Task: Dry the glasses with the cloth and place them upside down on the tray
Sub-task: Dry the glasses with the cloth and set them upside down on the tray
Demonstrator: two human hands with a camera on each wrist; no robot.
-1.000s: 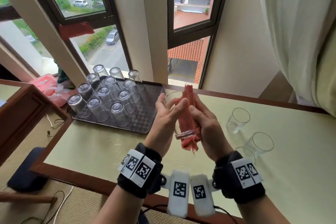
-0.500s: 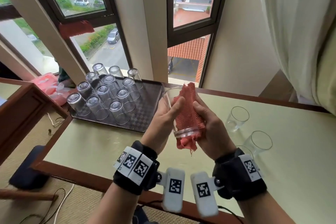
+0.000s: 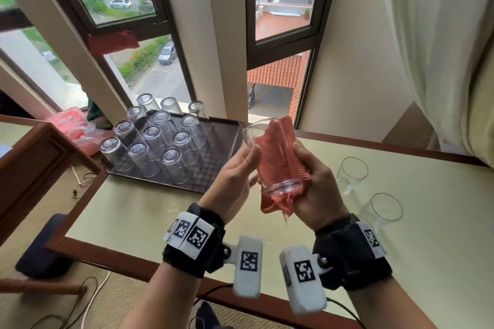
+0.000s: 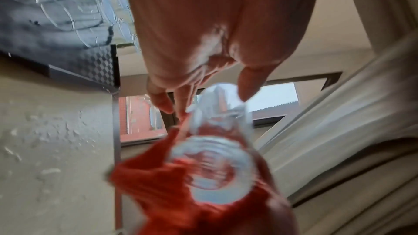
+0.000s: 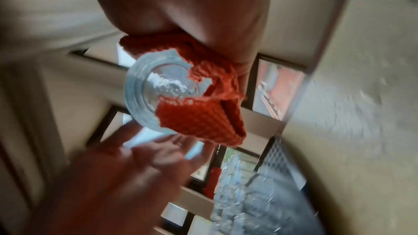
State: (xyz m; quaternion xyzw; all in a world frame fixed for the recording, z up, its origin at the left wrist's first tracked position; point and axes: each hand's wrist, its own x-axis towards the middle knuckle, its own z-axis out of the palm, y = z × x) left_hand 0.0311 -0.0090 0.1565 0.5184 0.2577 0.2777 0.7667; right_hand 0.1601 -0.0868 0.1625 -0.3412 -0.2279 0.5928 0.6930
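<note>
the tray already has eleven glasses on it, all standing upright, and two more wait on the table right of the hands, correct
Not quite. The eleven glasses on the tray stand upside down, bases up, as the head view shows. The rest holds: two glasses wait upright on the table, right of the hands, while the right hand wraps the cloth round another glass.

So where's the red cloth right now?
In the head view, the red cloth is above the table, wrapped round the glass; the right hand grips it, just right of the tray.
</note>
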